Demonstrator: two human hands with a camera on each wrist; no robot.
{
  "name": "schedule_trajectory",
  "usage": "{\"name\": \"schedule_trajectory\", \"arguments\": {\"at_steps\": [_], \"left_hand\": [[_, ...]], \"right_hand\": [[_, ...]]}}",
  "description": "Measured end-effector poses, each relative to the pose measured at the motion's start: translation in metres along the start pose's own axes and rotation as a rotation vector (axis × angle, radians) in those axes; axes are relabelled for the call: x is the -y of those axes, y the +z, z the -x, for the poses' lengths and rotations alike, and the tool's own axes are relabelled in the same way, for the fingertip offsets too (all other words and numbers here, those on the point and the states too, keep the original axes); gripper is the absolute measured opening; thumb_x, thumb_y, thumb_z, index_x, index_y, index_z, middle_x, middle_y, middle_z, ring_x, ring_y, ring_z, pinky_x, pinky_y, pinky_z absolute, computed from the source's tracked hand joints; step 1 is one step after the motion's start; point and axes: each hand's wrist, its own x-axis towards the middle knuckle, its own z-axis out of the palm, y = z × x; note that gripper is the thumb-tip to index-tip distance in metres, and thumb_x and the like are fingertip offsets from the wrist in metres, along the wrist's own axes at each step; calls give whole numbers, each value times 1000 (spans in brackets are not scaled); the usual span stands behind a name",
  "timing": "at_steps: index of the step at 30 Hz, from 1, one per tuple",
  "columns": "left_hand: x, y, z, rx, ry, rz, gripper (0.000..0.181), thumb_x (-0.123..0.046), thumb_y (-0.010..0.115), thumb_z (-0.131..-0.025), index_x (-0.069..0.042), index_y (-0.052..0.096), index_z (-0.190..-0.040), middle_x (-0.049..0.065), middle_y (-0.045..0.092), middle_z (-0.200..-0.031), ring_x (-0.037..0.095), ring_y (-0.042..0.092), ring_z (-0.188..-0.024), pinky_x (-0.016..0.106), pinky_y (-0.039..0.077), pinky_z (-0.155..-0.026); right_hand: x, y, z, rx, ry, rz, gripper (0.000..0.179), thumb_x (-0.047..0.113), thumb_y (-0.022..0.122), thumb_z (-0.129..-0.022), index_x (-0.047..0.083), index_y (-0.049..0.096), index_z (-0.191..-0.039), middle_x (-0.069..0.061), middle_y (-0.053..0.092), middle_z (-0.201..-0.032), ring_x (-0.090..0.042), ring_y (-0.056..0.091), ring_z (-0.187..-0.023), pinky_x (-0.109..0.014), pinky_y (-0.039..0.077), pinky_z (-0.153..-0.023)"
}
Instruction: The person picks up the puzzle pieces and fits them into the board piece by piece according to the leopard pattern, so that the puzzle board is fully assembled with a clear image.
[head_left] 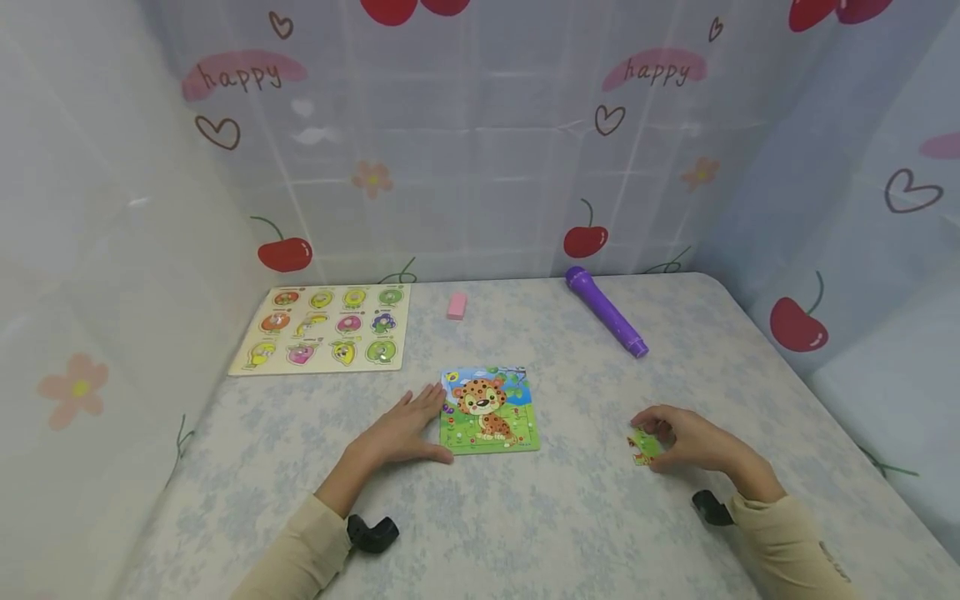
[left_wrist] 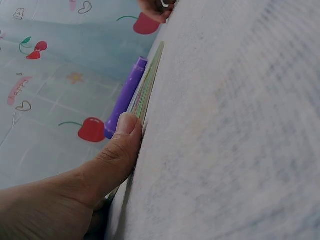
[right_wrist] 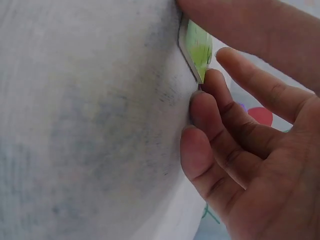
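Observation:
A square leopard jigsaw puzzle (head_left: 491,410) lies flat on the table in the head view. My left hand (head_left: 401,429) rests along its left side, fingers extended, with the thumb by the lower left corner. In the left wrist view that thumb (left_wrist: 120,145) lies against the puzzle's thin edge (left_wrist: 150,82). Off to the right, my right hand (head_left: 697,442) pinches a small green puzzle piece (head_left: 645,447) between thumb and fingers, low over the tabletop. The right wrist view shows the piece (right_wrist: 196,47) tilted, its upper end hidden by the thumb.
A fruit picture board (head_left: 322,329) lies at the back left. Beside it is a pink block (head_left: 457,306). A purple toy microphone (head_left: 606,312) lies at the back right. Printed curtains (head_left: 465,142) enclose the table on its back and sides.

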Motion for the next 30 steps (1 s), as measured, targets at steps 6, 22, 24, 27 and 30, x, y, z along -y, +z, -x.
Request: {"name": "schedule_trajectory", "arguments": {"at_steps": [6, 22, 24, 27, 30], "left_hand": [[0, 1, 0, 1, 1, 4, 113, -66, 71, -74, -6, 19, -155, 7, 12, -164, 22, 9, -153, 46, 7, -126], [-1, -1, 0, 3, 3, 7, 113, -64, 72, -75, -5, 19, -155, 8, 12, -164, 23, 9, -153, 46, 7, -126], [-1, -1, 0, 6, 2, 12, 113, -64, 72, -75, -5, 18, -155, 8, 12, -164, 23, 9, -153, 46, 8, -126], [-1, 0, 0, 3, 3, 18, 113, -64, 72, -75, -5, 19, -155, 8, 12, -164, 23, 10, -153, 47, 7, -126], [-1, 0, 0, -1, 0, 13, 113, -64, 72, -74, -6, 19, -155, 7, 12, -164, 22, 9, -153, 46, 7, -126]], "right_hand": [[1, 3, 2, -26, -7, -1, 52, 17, 87, -69, 1, 64, -114, -1, 59, -93, -6, 53, -82, -21, 50, -68], [7, 1, -4, -82, -46, 38, 54, 26, 88, -69, 1, 68, -112, 2, 62, -89, -1, 50, -75, -19, 47, -63], [8, 1, -5, -80, -49, 34, 53, 26, 88, -69, 1, 68, -112, 1, 61, -88, -1, 50, -75, -19, 47, -63], [9, 2, -6, -84, -50, 37, 52, 25, 87, -69, 1, 68, -112, 2, 61, -88, -1, 49, -75, -19, 46, -63], [14, 4, -10, -97, -60, 44, 51, 24, 87, -70, 2, 68, -112, 2, 61, -88, -2, 49, -75, -19, 47, -63]]}}
